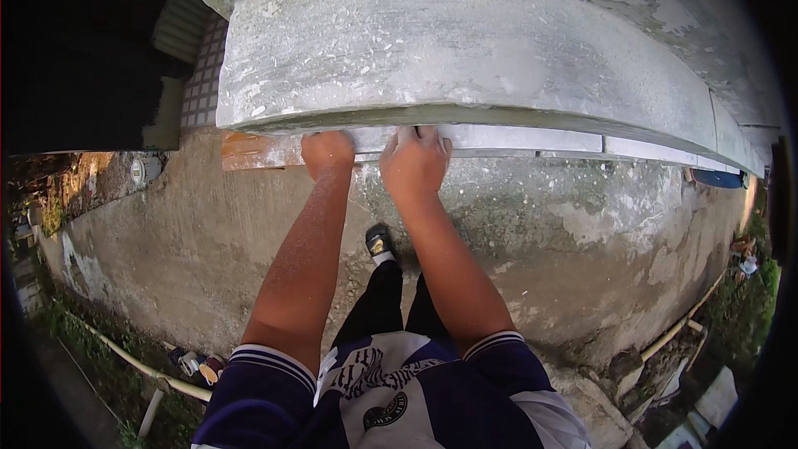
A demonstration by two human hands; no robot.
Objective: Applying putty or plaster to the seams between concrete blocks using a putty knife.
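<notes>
At the upper middle of the frame, 2 hands meet the front of a whitish ledge [465, 46], where a long pale strip [524, 140] with a brown left end [248, 152] runs just below the lip. The left hand [327, 152] is curled like a fist at the strip; the right hand [417, 160], near it, is also curled, its fingers dusted grey. The fingertips are hidden, so I cannot tell whether either grips anything. The step in hand seems to be steadying or working the strip; the next move probably calls for even pressure from both.
</notes>
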